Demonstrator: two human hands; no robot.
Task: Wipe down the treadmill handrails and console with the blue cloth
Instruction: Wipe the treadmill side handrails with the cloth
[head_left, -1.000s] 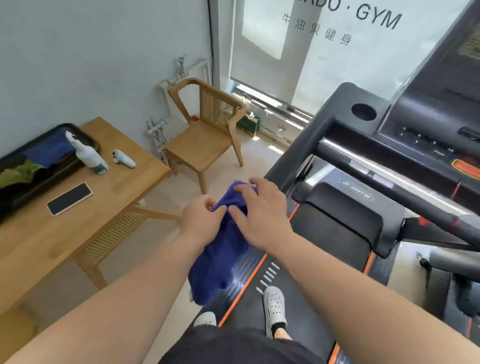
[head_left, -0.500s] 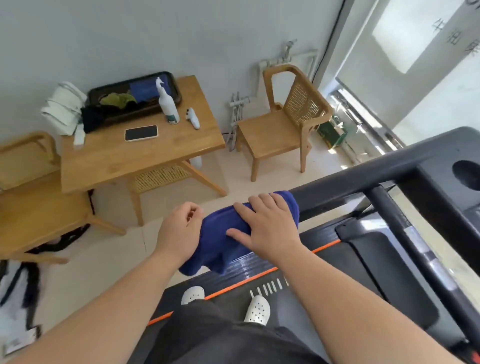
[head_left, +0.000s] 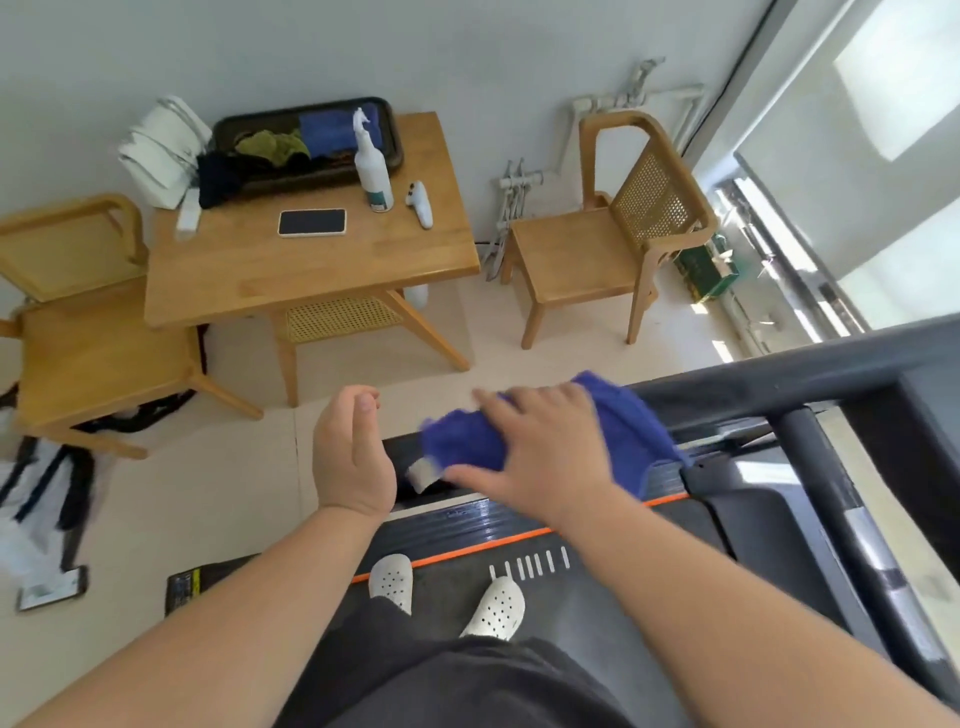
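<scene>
The blue cloth (head_left: 628, 431) lies draped over the end of the treadmill's left handrail (head_left: 779, 376), a dark bar running to the upper right. My right hand (head_left: 545, 452) presses flat on the cloth, fingers spread, gripping it against the rail. My left hand (head_left: 350, 457) hovers just left of the cloth, off it, fingers loosely curled and holding nothing. The console is out of view. My white shoes (head_left: 493, 605) stand on the treadmill belt (head_left: 597, 597).
A wooden table (head_left: 291, 270) at the left carries a dark tray (head_left: 306, 140) of cloths, a spray bottle (head_left: 371, 166), a phone (head_left: 311, 222) and a white handheld device (head_left: 421, 203). Wooden chairs (head_left: 613, 234) flank it. Bags lie on the floor at the left.
My left hand has let go of the cloth and moved left. My right hand has slid the cloth along the handrail end. My head has turned further left and down.
</scene>
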